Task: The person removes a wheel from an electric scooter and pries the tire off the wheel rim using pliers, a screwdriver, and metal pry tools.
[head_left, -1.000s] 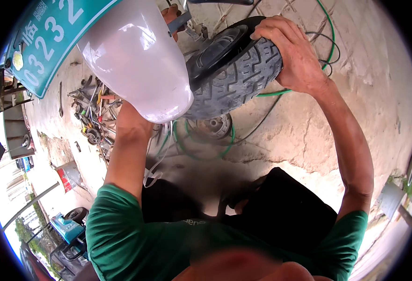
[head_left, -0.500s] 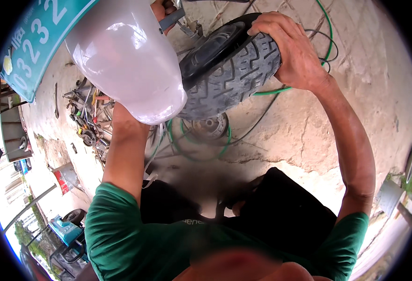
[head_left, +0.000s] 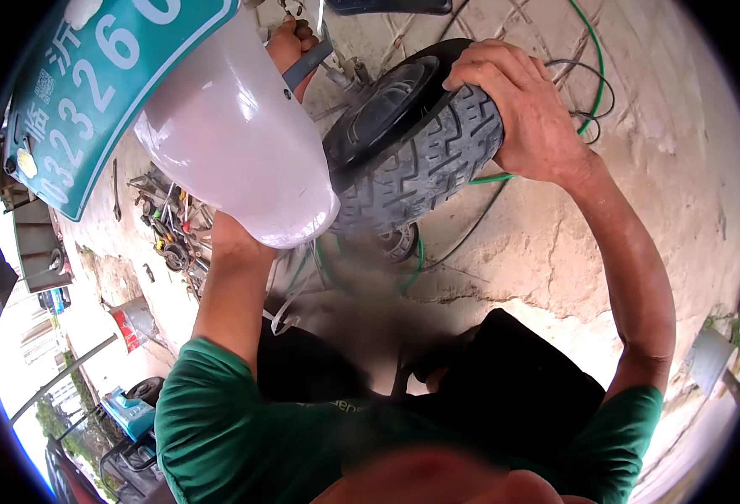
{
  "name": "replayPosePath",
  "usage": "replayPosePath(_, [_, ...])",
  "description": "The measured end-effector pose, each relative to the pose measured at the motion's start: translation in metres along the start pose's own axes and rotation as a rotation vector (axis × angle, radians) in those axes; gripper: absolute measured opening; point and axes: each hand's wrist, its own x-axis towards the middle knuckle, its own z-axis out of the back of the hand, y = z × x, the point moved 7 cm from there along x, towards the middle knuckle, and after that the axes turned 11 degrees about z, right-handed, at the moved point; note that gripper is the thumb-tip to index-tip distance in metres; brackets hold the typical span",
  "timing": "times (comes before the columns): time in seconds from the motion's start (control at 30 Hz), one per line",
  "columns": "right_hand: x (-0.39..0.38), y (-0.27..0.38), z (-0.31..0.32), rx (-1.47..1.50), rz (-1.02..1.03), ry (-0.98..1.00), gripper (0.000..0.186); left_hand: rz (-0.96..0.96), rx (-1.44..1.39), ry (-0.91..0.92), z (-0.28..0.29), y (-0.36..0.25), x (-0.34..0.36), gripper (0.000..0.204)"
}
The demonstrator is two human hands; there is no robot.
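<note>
At the top of the head view, my right hand grips the treaded black tyre of a wheel with a dark hub, thumb and fingers wrapped over its side. The white plastic mudguard lies left of the tyre, beneath a teal licence plate. My left arm runs behind the mudguard; my left hand shows beyond it with curled fingers, beside a grey metal bracket. What those fingers hold is partly hidden.
Scattered hand tools lie on the concrete floor at left, with a red-and-white bucket. A green hose and black cable run behind the wheel. A blue vehicle stands at lower left.
The wheel, mudguard and both hands sit slightly lower in the picture than half a second ago. More of the plate shows. Both hands keep their curled grips.
</note>
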Motion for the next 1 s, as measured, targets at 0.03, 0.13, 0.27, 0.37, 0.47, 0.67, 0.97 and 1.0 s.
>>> replayPosePath(0.03, [0.017,0.005,0.000,0.054,0.026,-0.034,0.061,-0.106,0.181,-0.103,0.023,-0.040,-0.022,0.024])
replayPosePath(0.13, [-0.004,-0.012,0.008,0.034,-0.050,0.009,0.061,-0.299,0.858,-0.200,-0.035,-0.016,-0.063,0.023])
replayPosePath(0.27, [0.027,-0.008,0.003,0.190,0.039,-0.011,0.064,-0.163,0.445,-0.024,0.026,-0.014,-0.121,0.026])
replayPosePath(0.37, [0.023,-0.017,0.003,0.224,0.023,0.029,0.068,0.047,0.299,-0.088,-0.021,-0.015,-0.214,0.031])
replayPosePath(0.47, [0.026,-0.020,0.004,0.250,0.043,0.065,0.068,0.120,0.379,-0.081,-0.072,-0.047,-0.286,0.033])
replayPosePath(0.67, [0.030,-0.024,0.014,0.329,0.008,0.024,0.064,0.607,1.449,0.087,0.044,-0.059,-0.314,0.041])
replayPosePath(0.97, [0.038,-0.015,0.013,0.243,0.015,0.100,0.068,0.263,2.024,-0.145,0.048,-0.202,-0.296,0.040])
replayPosePath(1.0, [0.038,-0.013,0.013,0.248,0.009,0.121,0.069,0.179,1.976,-0.186,0.045,-0.221,-0.286,0.040])
